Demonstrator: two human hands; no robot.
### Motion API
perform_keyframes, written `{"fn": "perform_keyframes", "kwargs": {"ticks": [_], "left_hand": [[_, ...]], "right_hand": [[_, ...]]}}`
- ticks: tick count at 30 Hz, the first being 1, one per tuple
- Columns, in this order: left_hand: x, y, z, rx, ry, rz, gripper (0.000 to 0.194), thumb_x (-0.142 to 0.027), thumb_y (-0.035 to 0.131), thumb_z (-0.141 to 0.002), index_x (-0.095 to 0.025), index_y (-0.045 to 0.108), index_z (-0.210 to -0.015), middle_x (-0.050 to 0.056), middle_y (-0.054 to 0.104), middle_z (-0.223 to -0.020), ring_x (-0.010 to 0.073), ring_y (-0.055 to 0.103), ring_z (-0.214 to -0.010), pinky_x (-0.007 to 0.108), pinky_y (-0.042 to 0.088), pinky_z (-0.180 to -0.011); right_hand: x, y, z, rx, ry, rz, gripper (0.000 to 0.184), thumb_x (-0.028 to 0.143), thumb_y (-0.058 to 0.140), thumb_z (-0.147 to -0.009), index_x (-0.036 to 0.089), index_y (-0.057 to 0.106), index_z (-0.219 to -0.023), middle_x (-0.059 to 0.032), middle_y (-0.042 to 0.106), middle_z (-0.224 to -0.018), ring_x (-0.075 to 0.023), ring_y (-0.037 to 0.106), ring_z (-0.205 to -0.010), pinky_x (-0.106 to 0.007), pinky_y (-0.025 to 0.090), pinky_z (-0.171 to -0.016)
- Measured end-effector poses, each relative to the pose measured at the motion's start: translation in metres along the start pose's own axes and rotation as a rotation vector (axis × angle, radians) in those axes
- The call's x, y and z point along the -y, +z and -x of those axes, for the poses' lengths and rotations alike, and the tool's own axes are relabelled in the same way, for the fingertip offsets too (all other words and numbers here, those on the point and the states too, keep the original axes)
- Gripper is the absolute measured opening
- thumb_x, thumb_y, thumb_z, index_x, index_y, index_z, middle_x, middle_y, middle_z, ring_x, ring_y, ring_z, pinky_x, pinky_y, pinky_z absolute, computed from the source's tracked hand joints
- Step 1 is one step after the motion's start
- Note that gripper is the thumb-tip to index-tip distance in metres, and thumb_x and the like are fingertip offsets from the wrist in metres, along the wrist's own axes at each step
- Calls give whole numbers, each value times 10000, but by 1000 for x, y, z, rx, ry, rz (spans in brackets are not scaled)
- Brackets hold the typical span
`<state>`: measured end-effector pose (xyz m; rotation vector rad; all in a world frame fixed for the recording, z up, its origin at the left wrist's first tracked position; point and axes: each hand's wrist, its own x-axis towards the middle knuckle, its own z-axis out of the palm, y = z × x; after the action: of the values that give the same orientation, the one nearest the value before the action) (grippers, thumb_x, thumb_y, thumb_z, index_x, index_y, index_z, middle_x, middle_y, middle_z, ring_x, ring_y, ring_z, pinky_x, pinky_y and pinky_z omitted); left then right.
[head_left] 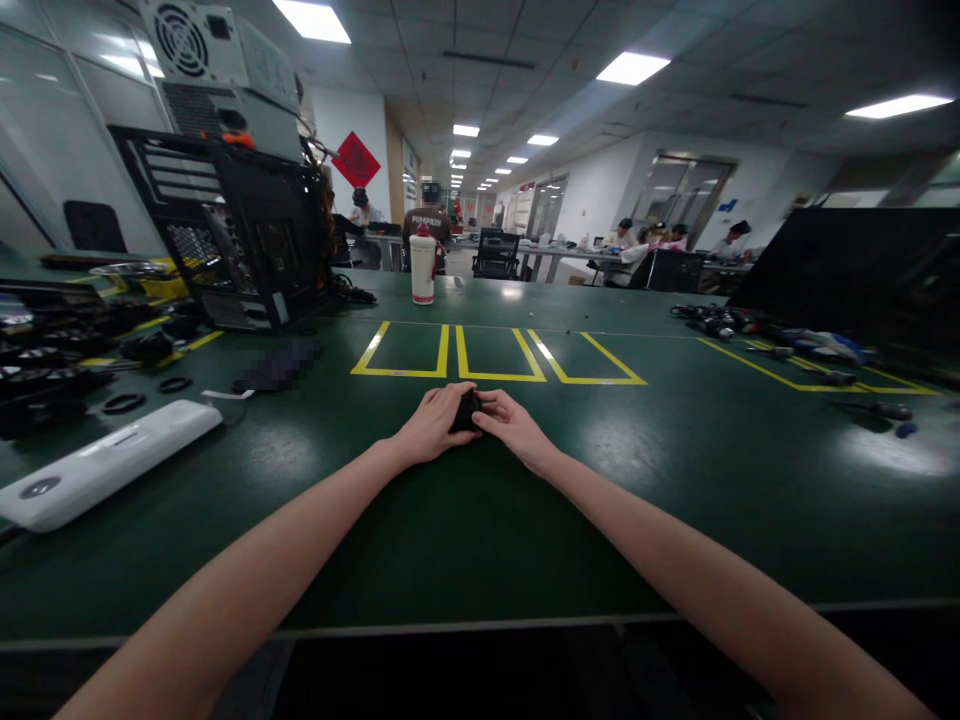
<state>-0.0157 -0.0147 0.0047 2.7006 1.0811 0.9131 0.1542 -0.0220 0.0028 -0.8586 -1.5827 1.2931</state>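
Observation:
Both my arms reach forward over a green table [480,520]. My left hand [433,425] and my right hand [510,420] meet at the middle of the table, fingers curled around a small black object [466,411] held between them. The object is mostly hidden by the fingers, so I cannot make out what it is. Just beyond the hands are three yellow taped rectangles [495,353] on the table surface.
A white flat device [105,465] lies at the left. Open black computer cases [240,235] and black rings and parts [124,402] crowd the far left. A white bottle [423,266] stands at the back. Tools and cables [787,345] lie at the right. People sit at desks far behind.

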Motion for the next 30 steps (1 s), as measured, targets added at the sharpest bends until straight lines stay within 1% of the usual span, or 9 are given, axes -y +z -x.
{"fn": "perform_keyframes", "kwargs": {"ticks": [3, 5, 9, 12, 16, 20, 25, 27, 30], "left_hand": [[-2, -1, 0, -1, 0, -8, 603, -373, 553, -739, -206, 234, -1223, 91, 434, -1177, 236, 430, -1092, 427, 292, -955], [-2, -1, 0, -4, 0, -10, 601, -365, 558, -737, -207, 237, -1220, 90, 435, -1177, 235, 431, -1094, 427, 295, -956], [-3, -2, 0, 3, -8, -6, 590, -354, 556, -739, -221, 239, -1219, 86, 433, -1179, 240, 432, -1099, 440, 300, -953], [-2, -2, 0, 1, -7, -2, 580, -356, 549, -743, -221, 246, -1218, 84, 437, -1173, 239, 435, -1097, 439, 299, -956], [-2, -1, 0, -10, 3, -6, 600, -353, 564, -730, -220, 242, -1218, 83, 432, -1182, 236, 429, -1102, 430, 296, -955], [-1, 0, 0, -13, 8, -17, 600, -355, 569, -725, -216, 247, -1212, 86, 432, -1180, 236, 424, -1102, 427, 292, -953], [0, 1, -1, -16, 4, -23, 611, -363, 568, -725, -207, 243, -1218, 90, 435, -1175, 236, 427, -1098, 422, 293, -954], [0, 2, -1, -17, -1, -26, 612, -366, 568, -724, -205, 244, -1217, 92, 437, -1174, 239, 428, -1099, 425, 294, -953], [0, 1, -1, -13, -4, -21, 611, -367, 563, -727, -207, 241, -1222, 94, 434, -1180, 242, 426, -1106, 430, 293, -955]], "right_hand": [[-1, 0, 0, -36, -12, 3, 274, 362, 570, -712, 226, 526, -945, -12, 564, -880, -145, 526, -864, -323, 406, -806], [-2, -1, -1, -30, -4, -4, 264, 366, 567, -714, 229, 531, -937, -13, 566, -882, -148, 525, -864, -326, 409, -799], [-1, -3, -2, -36, 43, -30, 325, 336, 587, -702, 236, 527, -1006, -25, 569, -910, -156, 527, -883, -347, 402, -825], [0, -4, -2, -35, 60, -44, 409, 310, 598, -695, 236, 513, -1088, -44, 561, -1005, -170, 509, -961, -364, 376, -875], [0, -4, -4, 16, 53, -93, 379, 263, 627, -667, 204, 552, -1033, -50, 553, -1067, -168, 516, -970, -360, 365, -905], [1, -2, -3, 19, 29, -130, 339, 247, 639, -653, 209, 550, -977, -33, 554, -1042, -151, 519, -959, -344, 370, -899], [3, 2, -1, -61, -7, -73, 217, 319, 593, -695, 214, 544, -878, -14, 576, -921, -141, 517, -918, -341, 380, -864], [2, 3, -2, -81, -10, -43, 234, 311, 606, -681, 215, 543, -886, -13, 575, -913, -146, 515, -918, -339, 381, -857], [1, 2, -3, -83, 25, -15, 319, 306, 608, -680, 216, 543, -979, -33, 566, -966, -161, 505, -951, -350, 373, -867]]}}
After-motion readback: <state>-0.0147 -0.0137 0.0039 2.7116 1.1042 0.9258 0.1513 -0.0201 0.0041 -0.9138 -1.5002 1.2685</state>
